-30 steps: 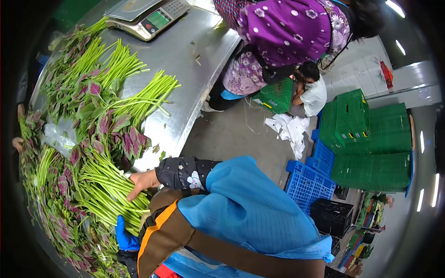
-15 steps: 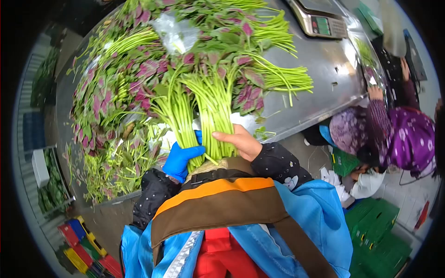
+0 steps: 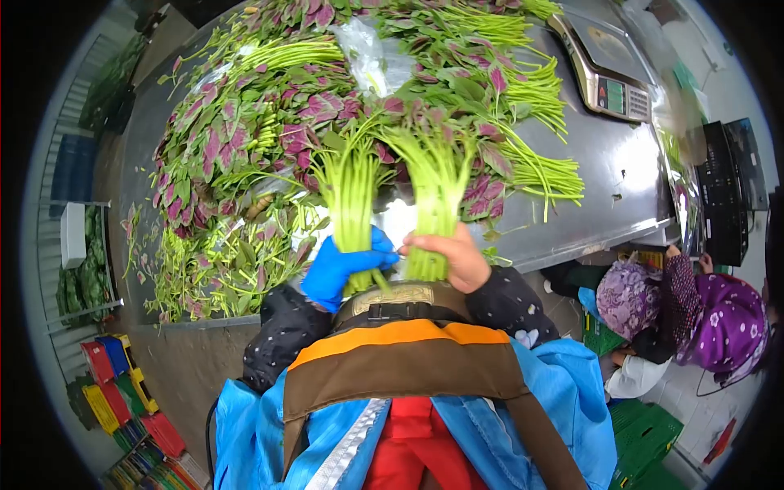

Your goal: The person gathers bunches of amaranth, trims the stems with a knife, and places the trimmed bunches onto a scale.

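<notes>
My left hand (image 3: pixel 336 268), in a blue glove, is closed round the lower stems of a bunch of red-and-green amaranth (image 3: pixel 351 192). Bare, my right hand (image 3: pixel 457 257) grips a second amaranth bunch (image 3: pixel 437 192) by its stems. Both bunches stand upright side by side in front of my waist, with a gap between them. Their leafy tops, slightly blurred, reach toward the large amaranth pile (image 3: pixel 237 147) on the metal table. One loose stem sticks out below my left hand.
A digital scale (image 3: pixel 608 73) stands at the table's (image 3: pixel 604 155) far right. A clear plastic bag (image 3: pixel 371 61) lies among the greens. Trimmed scraps (image 3: pixel 204 278) cover the near left. A co-worker in purple (image 3: pixel 723 322) is at the right, by green crates (image 3: pixel 645 433). Coloured crates (image 3: pixel 122 384) stand lower left.
The two bunches have moved apart, leaving a wider gap between my hands. My view has shifted, so the table and scale appear farther right and lower.
</notes>
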A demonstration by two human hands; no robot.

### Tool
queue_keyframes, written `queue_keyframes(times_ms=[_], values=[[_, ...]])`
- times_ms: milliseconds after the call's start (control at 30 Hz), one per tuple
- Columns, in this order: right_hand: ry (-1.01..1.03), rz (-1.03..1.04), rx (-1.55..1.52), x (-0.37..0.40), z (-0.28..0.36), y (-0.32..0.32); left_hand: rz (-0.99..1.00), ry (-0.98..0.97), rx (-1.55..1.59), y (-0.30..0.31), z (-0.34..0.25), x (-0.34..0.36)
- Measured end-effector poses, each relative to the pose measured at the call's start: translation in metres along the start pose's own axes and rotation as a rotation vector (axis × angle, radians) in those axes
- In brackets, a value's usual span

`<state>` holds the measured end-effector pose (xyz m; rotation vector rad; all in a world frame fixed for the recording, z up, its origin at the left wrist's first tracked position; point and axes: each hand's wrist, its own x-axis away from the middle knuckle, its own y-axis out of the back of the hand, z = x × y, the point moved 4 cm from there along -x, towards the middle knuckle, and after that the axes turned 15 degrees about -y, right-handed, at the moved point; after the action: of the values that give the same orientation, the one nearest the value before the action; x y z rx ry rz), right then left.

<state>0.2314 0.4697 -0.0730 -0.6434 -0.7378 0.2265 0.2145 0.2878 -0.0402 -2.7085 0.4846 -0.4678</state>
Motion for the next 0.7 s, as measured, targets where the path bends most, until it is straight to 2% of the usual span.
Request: queue_keyframes(times_ms=[67,100,200,267,333,400,433,467,533,600,700], values=[[0.075,0.002,-0.034,0.02,0.022,0.007,-0.051,-0.029,0.306,0.021,-0.018,0.009],[0.145,-0.051,-0.04,0.028,0.031,0.015,-0.086,-0.019,0.28,0.033,-0.03,0.017],[0.402,-0.145,0.012,0.041,0.054,0.012,0.002,-0.163,0.428,0.055,-0.047,0.029],[0.491,0.005,-0.039,0.044,0.059,0.008,0.01,-0.256,0.457,0.055,-0.052,0.035],[0.472,0.156,-0.137,0.035,0.058,-0.008,0.009,-0.263,0.457,0.05,-0.051,0.037],[0.223,0.108,-0.119,0.016,0.038,-0.017,-0.014,-0.225,0.322,0.043,-0.035,0.028],[0.136,0.09,-0.121,0.003,0.024,-0.022,0.021,-0.293,0.228,0.043,-0.022,0.02],[0.053,0.051,-0.096,-0.007,0.005,-0.025,-0.058,-0.298,0.11,0.036,-0.014,0.017],[-0.151,0.128,-0.042,-0.021,-0.026,-0.038,-0.154,-0.24,0.122,0.02,0.004,0.012],[-0.144,0.036,0.023,-0.022,-0.031,-0.034,-0.099,-0.217,0.105,0.018,0.026,0.013],[-0.104,0.047,0.084,-0.02,-0.03,-0.033,-0.028,-0.144,0.141,0.006,0.025,0.019]])
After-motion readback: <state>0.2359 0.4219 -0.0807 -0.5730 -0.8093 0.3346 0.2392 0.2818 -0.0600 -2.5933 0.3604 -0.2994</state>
